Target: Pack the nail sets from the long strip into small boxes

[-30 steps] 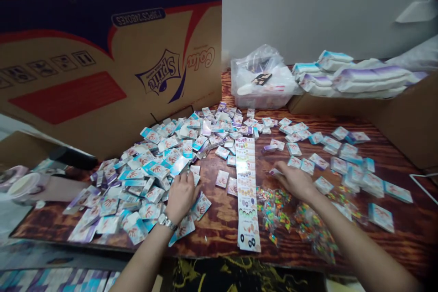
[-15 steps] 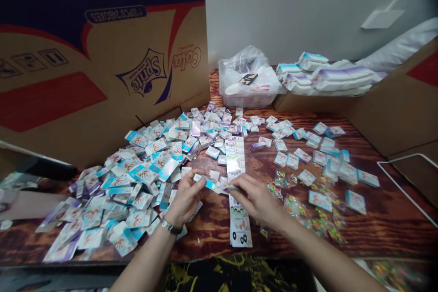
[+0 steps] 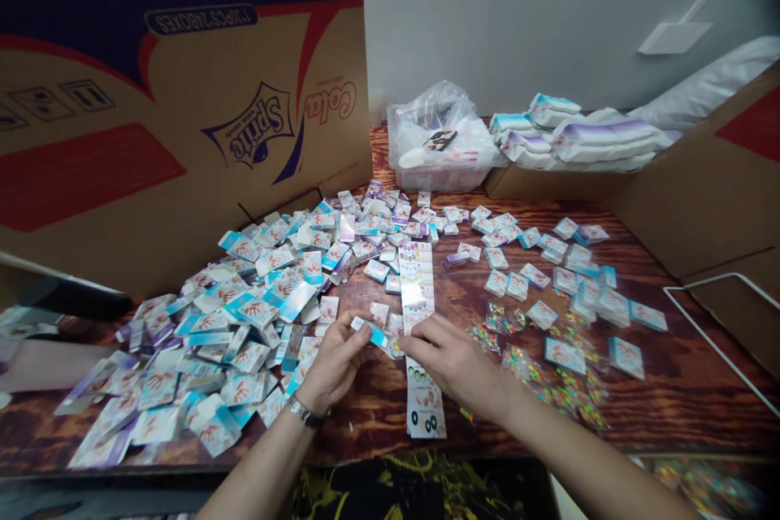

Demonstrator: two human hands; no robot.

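My left hand is closed around a small blue-and-white carton, thumb on its upper side. The carton's end towards the right has its flaps out. At that end, the fingers of my right hand are pinched together; a small yellowish bit shows by the fingertips, too small to name. Below both hands, long printed leaflets lie on the wooden table. Small cartons like the held one form a big heap to the left.
Closed-looking cartons and clear bags of coloured candy-like pieces lie to the right. A large cardboard box stands at left. Behind are a plastic tub, packets and another cardboard box.
The carton and my left hand have shifted slightly right and down. My right fingertips have moved a little left, closer to the carton's open end.
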